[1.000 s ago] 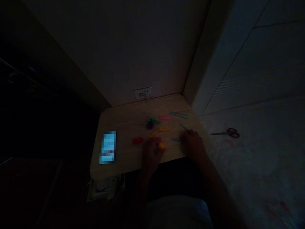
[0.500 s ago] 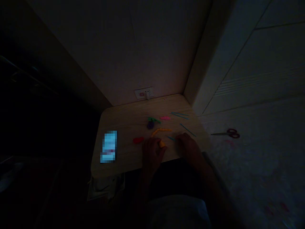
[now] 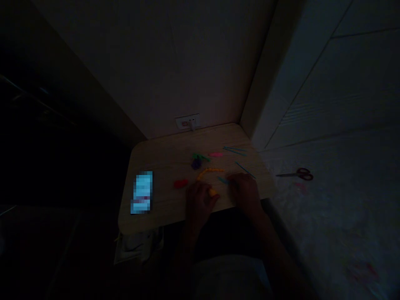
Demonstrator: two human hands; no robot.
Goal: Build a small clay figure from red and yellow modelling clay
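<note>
In dim light, my left hand (image 3: 199, 199) is closed around an orange lump of modelling clay (image 3: 213, 192) near the front edge of the table. Just beyond it an orange bumpy clay strip (image 3: 212, 169) curves over the tabletop. My right hand (image 3: 245, 189) is closed on a blue modelling tool (image 3: 222, 180), whose flat tip points left towards the lump. A red clay piece (image 3: 181, 183) lies left of my left hand. Farther back are a dark purple lump (image 3: 196, 164), a green piece (image 3: 201, 157) and a pink piece (image 3: 215, 154).
Several thin blue tools (image 3: 245, 170) lie at the table's right side. A lit phone (image 3: 141, 192) rests at the left of the wooden table (image 3: 162, 152). Red-handled scissors (image 3: 303, 174) are on the surface to the right. A wall socket (image 3: 188, 121) holds a plug behind the table.
My right hand has shifted slightly, and the blue tool's flat tip shows more broadly. The orange lump has tilted a little lower in my left hand.
</note>
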